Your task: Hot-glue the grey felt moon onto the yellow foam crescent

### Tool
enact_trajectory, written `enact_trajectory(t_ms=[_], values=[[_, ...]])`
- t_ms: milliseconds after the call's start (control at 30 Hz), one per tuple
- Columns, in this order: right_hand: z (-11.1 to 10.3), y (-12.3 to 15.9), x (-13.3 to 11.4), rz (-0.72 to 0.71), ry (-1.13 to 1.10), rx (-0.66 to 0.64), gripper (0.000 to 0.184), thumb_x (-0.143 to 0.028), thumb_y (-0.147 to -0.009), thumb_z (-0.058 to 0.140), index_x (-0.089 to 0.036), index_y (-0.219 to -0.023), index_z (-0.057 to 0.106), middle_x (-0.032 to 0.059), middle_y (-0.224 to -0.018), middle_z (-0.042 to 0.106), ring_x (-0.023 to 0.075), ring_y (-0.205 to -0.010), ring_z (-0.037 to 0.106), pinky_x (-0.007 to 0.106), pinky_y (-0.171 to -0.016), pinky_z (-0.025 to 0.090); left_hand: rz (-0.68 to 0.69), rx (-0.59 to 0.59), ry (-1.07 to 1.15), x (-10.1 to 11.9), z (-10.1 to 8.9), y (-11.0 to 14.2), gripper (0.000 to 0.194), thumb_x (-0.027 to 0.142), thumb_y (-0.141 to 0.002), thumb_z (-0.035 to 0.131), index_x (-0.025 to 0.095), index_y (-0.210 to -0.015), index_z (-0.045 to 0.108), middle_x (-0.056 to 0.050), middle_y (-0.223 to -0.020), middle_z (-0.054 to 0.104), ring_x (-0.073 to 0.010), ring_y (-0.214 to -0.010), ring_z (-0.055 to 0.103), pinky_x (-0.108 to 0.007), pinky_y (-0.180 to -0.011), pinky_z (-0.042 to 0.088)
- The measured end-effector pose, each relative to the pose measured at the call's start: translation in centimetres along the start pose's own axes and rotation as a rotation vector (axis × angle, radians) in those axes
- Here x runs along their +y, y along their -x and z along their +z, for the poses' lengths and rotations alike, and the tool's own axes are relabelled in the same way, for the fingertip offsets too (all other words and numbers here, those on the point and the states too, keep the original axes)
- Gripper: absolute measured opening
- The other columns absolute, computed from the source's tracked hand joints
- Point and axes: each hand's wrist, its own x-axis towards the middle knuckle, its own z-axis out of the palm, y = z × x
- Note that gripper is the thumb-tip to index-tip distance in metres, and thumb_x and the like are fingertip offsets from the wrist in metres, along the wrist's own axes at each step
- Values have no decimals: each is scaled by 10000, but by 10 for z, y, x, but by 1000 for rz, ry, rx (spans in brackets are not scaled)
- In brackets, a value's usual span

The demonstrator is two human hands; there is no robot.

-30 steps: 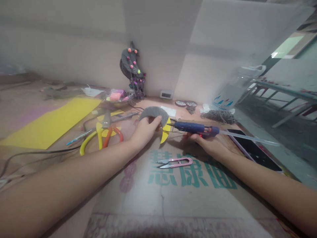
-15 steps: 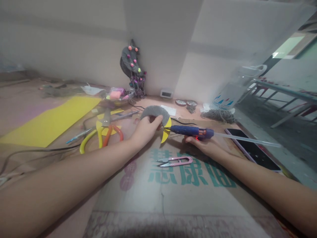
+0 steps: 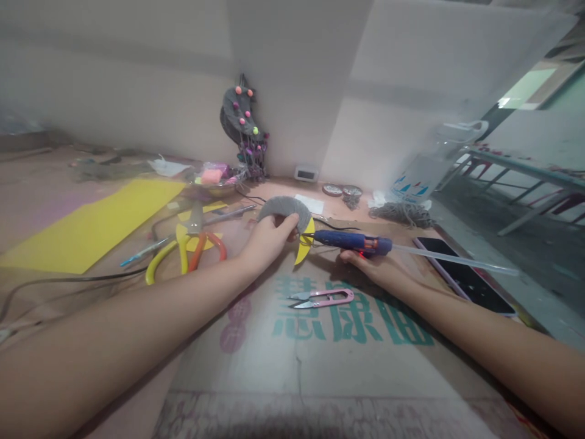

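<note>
My left hand is closed on a curved piece wrapped in grey yarn, thumb on top. A yellow crescent shows at the right end of that piece, its pointed tip hanging below. In my right hand is a blue hot glue gun, lying level with its nozzle at the yellow crescent. A clear glue stick sticks out of its back, and a small red light glows under the body. Pink thread snips lie on the cardboard below my hands.
Pliers with yellow and orange handles, a pen and a yellow sheet lie left. A phone, grey yarn and a bottle stand or lie right. A grey crescent ornament with pompoms leans on the wall.
Both hands, the grey yarn-wrapped piece and the glue gun hold nearly the same places. The whole view has shifted slightly.
</note>
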Motion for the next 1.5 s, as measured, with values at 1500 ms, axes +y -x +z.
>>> enact_trajectory(t_ms=[1500], values=[[0, -1, -2, 125, 176, 96, 304, -531, -742, 635, -236, -725, 702, 33, -713, 733, 245, -685, 682, 301, -604, 530, -47, -32, 113, -1, 2, -2, 373, 525, -772, 581, 157, -737, 630, -37, -693, 641, -165, -668, 586, -266, -642, 438]])
